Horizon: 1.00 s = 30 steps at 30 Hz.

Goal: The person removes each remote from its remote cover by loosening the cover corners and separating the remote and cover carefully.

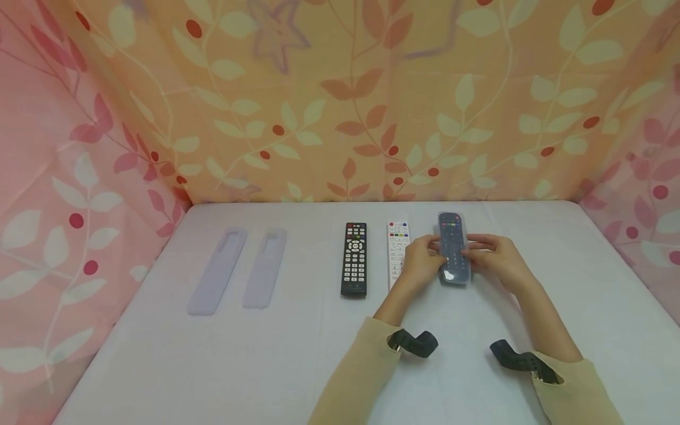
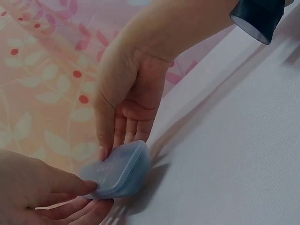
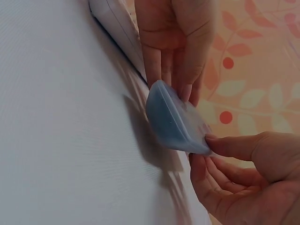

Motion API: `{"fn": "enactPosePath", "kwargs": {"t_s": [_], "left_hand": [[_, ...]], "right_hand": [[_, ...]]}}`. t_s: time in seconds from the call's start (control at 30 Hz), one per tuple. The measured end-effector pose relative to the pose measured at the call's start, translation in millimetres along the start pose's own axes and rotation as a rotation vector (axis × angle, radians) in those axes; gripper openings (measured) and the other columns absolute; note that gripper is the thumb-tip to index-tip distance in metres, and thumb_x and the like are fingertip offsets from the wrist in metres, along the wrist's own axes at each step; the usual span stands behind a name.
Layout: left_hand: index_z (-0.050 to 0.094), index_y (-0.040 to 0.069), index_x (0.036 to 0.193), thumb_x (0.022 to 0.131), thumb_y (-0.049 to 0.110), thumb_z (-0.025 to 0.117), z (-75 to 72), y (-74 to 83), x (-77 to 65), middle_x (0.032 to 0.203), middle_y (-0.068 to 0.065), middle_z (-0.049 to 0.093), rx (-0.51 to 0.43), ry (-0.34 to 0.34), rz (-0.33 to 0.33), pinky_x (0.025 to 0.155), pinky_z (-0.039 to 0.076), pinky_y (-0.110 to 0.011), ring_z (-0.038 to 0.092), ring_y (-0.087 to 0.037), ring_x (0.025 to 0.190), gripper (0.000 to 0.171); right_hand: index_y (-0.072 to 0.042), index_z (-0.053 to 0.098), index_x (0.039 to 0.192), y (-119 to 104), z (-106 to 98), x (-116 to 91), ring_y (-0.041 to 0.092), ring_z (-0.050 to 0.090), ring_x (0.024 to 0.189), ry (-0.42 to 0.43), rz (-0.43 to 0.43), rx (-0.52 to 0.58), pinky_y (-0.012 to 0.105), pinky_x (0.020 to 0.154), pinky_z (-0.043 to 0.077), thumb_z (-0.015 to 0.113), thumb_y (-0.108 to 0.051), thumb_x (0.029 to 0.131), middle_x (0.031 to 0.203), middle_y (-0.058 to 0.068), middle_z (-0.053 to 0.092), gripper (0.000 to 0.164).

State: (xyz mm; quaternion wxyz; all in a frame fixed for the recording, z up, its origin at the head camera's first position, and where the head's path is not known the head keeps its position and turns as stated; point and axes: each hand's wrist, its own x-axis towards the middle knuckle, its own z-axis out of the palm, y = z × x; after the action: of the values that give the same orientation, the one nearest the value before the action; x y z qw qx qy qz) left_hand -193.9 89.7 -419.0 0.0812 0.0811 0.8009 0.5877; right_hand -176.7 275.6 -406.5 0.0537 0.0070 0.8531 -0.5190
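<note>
Both hands hold a dark remote control (image 1: 452,242) inside a translucent bluish sleeve. My left hand (image 1: 421,260) pinches its left edge, thumb on the front face. On the right edge, my right hand (image 1: 496,260) grips it with the thumb over the front and fingers behind. In the left wrist view the sleeve's rounded closed end (image 2: 126,168) points toward the camera, a little above the white cloth. The right wrist view shows the same sleeved end (image 3: 173,122) between both hands, its shadow on the cloth. A white remote control (image 1: 398,248) lies partly behind my left hand.
A black remote control (image 1: 354,260) with white buttons lies left of the white one. Two translucent sleeves, one farther left (image 1: 218,273) and one beside it (image 1: 265,270), lie on the white tabletop (image 1: 297,360). Patterned fabric (image 1: 340,100) rises along the back and sides.
</note>
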Motion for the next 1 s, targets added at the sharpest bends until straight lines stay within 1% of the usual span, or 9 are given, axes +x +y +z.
{"fn": "enactPosePath", "kwargs": {"t_s": [0.2, 0.3, 0.47, 0.6, 0.67, 0.73, 0.8, 0.9, 1.0], "left_hand": [[0.070, 0.002, 0.134, 0.090, -0.006, 0.076, -2.1, 1.9, 0.2, 0.112, -0.010, 0.075, 0.005, 0.025, 0.019, 0.068, 0.052, -0.016, 0.070, -0.011, 0.083, 0.045], [0.071, 0.003, 0.132, 0.089, -0.007, 0.076, -2.3, 3.5, 0.1, 0.112, -0.010, 0.076, 0.007, 0.040, 0.032, 0.065, 0.049, -0.016, 0.066, -0.007, 0.075, 0.044], [0.071, 0.004, 0.132, 0.090, -0.009, 0.074, -3.5, 6.2, -1.6, 0.113, -0.008, 0.075, -0.050, 0.044, 0.031, 0.064, 0.054, -0.017, 0.069, -0.008, 0.077, 0.044], [0.071, 0.005, 0.131, 0.090, -0.010, 0.073, -4.0, 7.5, -3.4, 0.113, -0.008, 0.075, -0.079, 0.055, 0.022, 0.063, 0.054, -0.017, 0.069, -0.007, 0.076, 0.044], [0.071, 0.004, 0.131, 0.090, -0.011, 0.072, -3.6, 8.0, -4.0, 0.112, -0.009, 0.076, -0.104, 0.060, 0.020, 0.062, 0.056, -0.018, 0.067, -0.006, 0.072, 0.044], [0.071, 0.003, 0.130, 0.089, -0.014, 0.070, -2.7, 7.9, -4.1, 0.111, -0.010, 0.075, -0.146, 0.066, 0.019, 0.062, 0.059, -0.022, 0.066, -0.008, 0.068, 0.045], [0.072, 0.001, 0.128, 0.086, -0.017, 0.069, -2.2, 7.8, -4.0, 0.108, -0.012, 0.076, -0.191, 0.077, 0.019, 0.063, 0.063, -0.028, 0.068, -0.013, 0.065, 0.045], [0.073, 0.001, 0.125, 0.085, -0.018, 0.070, -2.3, 8.0, -3.8, 0.105, -0.013, 0.077, -0.238, 0.092, 0.016, 0.067, 0.065, -0.037, 0.072, -0.021, 0.065, 0.044], [0.074, 0.001, 0.124, 0.087, -0.017, 0.071, -3.7, 8.8, -3.7, 0.104, -0.013, 0.077, -0.273, 0.097, 0.004, 0.069, 0.066, -0.042, 0.074, -0.022, 0.068, 0.041]], "right_hand": [[0.024, 0.042, 0.146, -3.2, -4.0, 1.7, -0.008, 0.065, 0.084, -0.006, 0.047, 0.026, 0.020, 0.078, 0.061, 0.066, -0.008, 0.103, 0.147, 0.043, 0.049, 0.058], [0.023, 0.042, 0.147, -4.8, -5.5, 2.7, -0.006, 0.065, 0.083, 0.006, 0.074, 0.040, 0.020, 0.077, 0.061, 0.067, -0.008, 0.103, 0.145, 0.040, 0.052, 0.059], [0.022, 0.042, 0.147, -7.0, -5.4, 3.0, -0.005, 0.067, 0.081, 0.043, 0.089, 0.062, 0.020, 0.076, 0.061, 0.068, -0.005, 0.102, 0.136, 0.032, 0.062, 0.058], [0.020, 0.044, 0.147, -11.0, -5.0, -0.5, -0.004, 0.067, 0.080, 0.066, 0.084, 0.071, 0.020, 0.076, 0.061, 0.069, -0.006, 0.101, 0.117, 0.013, 0.071, 0.058], [0.019, 0.045, 0.147, -13.6, -5.1, -2.2, -0.004, 0.068, 0.079, 0.074, 0.077, 0.083, 0.019, 0.076, 0.061, 0.070, -0.006, 0.101, 0.103, -0.002, 0.072, 0.059], [0.019, 0.044, 0.148, -15.9, -5.6, -3.4, -0.003, 0.068, 0.079, 0.075, 0.071, 0.097, 0.019, 0.076, 0.061, 0.071, -0.006, 0.100, 0.092, -0.015, 0.069, 0.060], [0.020, 0.043, 0.148, -17.8, -5.6, -3.9, -0.003, 0.068, 0.078, 0.073, 0.061, 0.108, 0.019, 0.075, 0.061, 0.069, -0.004, 0.101, 0.086, -0.019, 0.068, 0.059], [0.020, 0.043, 0.148, -20.0, -6.4, -4.3, -0.003, 0.069, 0.077, 0.069, 0.045, 0.109, 0.019, 0.075, 0.061, 0.068, -0.005, 0.101, 0.085, -0.020, 0.068, 0.059], [0.019, 0.042, 0.149, -21.2, -7.1, -4.3, -0.002, 0.070, 0.077, 0.065, 0.037, 0.099, 0.019, 0.075, 0.061, 0.067, -0.007, 0.103, 0.086, -0.019, 0.067, 0.059]]}}
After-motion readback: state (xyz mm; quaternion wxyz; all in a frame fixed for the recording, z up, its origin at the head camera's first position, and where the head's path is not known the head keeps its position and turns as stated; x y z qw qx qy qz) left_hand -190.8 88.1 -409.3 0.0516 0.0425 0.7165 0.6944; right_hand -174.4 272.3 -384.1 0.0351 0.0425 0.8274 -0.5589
